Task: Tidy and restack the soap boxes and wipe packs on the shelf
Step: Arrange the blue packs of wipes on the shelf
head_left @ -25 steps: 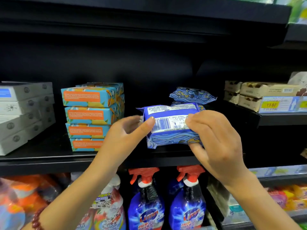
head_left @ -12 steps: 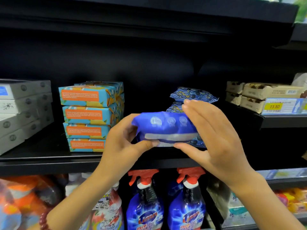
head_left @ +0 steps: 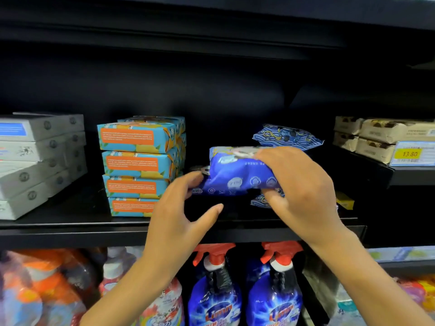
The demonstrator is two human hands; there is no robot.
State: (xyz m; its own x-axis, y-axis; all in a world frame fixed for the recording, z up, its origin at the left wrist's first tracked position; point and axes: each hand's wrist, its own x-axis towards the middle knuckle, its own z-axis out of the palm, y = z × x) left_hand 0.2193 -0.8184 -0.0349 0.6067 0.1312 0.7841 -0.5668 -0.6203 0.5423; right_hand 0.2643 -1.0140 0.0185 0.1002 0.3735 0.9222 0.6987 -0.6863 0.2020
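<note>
1. Head view: your right hand (head_left: 303,191) is clamped on the right end of the blue wipe pack (head_left: 235,175), fingers over its top, thumb beneath; half a second ago it lay flatter across the pack.
2. Your left hand (head_left: 179,215) has loosened its pinch; its relaxed fingers sit at the pack's left end, thumb apart below.
3. You hold the pack just above the black shelf (head_left: 70,229), right of the stacked blue-and-orange soap boxes (head_left: 138,165) and nearer than the patterned wipe packs (head_left: 287,136) on the far right; a second ago its barcode side faced you, now its blue side with white round marks does.
4. On the left, the white boxes (head_left: 35,161) have not moved.
</note>
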